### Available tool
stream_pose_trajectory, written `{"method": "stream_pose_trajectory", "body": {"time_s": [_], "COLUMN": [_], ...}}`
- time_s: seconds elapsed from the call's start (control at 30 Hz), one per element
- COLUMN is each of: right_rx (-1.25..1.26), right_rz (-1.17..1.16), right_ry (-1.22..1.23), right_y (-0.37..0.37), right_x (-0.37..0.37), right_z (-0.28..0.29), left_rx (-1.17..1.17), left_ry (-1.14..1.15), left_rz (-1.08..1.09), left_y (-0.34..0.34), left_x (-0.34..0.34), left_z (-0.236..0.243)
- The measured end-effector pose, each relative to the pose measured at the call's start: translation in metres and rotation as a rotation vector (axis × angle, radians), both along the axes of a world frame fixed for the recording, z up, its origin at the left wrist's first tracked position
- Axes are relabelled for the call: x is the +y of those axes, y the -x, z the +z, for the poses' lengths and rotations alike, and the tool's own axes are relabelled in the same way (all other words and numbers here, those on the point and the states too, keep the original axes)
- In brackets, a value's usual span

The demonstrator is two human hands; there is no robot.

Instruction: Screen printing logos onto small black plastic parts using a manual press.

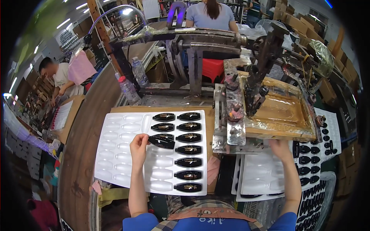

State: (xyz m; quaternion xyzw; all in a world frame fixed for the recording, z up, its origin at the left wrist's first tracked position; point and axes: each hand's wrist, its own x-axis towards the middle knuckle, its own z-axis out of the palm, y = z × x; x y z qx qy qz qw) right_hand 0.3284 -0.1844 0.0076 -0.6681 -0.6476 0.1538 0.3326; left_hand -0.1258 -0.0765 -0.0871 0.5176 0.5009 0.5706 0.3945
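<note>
My left hand [139, 148] pinches the left end of a glossy black shell piece [162, 141] with gold printing, holding it over a white moulded tray [115, 169]. Lens-shaped hollows fill the tray. Similar black pieces [188, 162] lie along its right column, and a couple more sit at the top of the column beside it. On the right, my right hand [279, 149] reaches beneath the front edge of a screen-printing frame [283, 135]. That frame hides its fingers and anything they may hold.
Below the frame lies another white tray [262, 175]. Black pieces [309, 169] lie in rows at far right. The metal printing stand [196, 73] rises behind the table, near plastic bottles [129, 91]. Other people [63, 79] sit at left and behind the stand.
</note>
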Motion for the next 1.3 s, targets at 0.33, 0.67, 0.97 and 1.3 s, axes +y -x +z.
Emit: {"method": "stream_pose_trajectory", "body": {"time_s": [0.33, 0.67, 0.97, 1.3], "right_rx": [-0.65, -0.011, 0.191, -0.064], "right_rz": [-0.1, -0.293, 0.116, 0.264], "right_ry": [0.1, 0.027, -0.081, 0.172], "right_y": [-0.049, -0.03, 0.019, 0.071], "right_x": [-0.016, -0.04, -0.001, 0.024], "right_z": [-0.02, 0.02, 0.013, 0.028], "left_rx": [0.411, 0.669, 0.06, -0.088], "left_ry": [0.242, -0.616, -0.295, -0.094], "left_rz": [0.162, -0.015, -0.573, -0.165], "left_y": [0.016, -0.092, -0.16, -0.063], "left_x": [-0.009, 0.034, 0.115, 0.019], "left_z": [-0.044, 0.021, 0.021, 0.065]}}
